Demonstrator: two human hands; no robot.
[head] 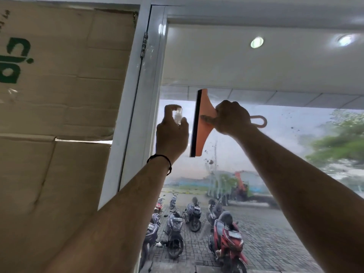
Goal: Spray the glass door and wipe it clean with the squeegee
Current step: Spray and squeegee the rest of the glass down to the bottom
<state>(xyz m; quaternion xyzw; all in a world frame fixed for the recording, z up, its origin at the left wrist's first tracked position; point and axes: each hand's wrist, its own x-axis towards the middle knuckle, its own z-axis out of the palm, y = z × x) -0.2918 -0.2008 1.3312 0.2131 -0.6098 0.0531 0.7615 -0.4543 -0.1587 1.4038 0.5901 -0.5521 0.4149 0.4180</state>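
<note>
Overhead, both arms were raised toward the upper part of the glass door (256, 154). The left hand (171, 134) was wrapped around a small clear spray bottle (177, 117), its forefinger hooked over the top as if on the pump, with the bottle held near the pane's left edge, just beside the white door frame (151, 107). The right hand (231, 118) was closed on the handle of an orange squeegee (203, 121), whose looped handle end stuck out past the fist on the far side from the blade.

What mattered most was how the squeegee lay. Its black rubber blade (195, 123) stood nearly upright, tilted only slightly, and it sat between the two hands, closer to the left hand than the right fist was. The handle ran roughly level, away from the blade toward the right. Whether the blade was pressed on the glass or just off it could not be told.

Dark specks and a hazy film (295, 123) showed on the pane to the right of the right hand and below the blade. Judging by this, the dirt lay on the handle side, so a sideways pull to the right would suit the blade's upright set, with the right hand doing the work.
</note>
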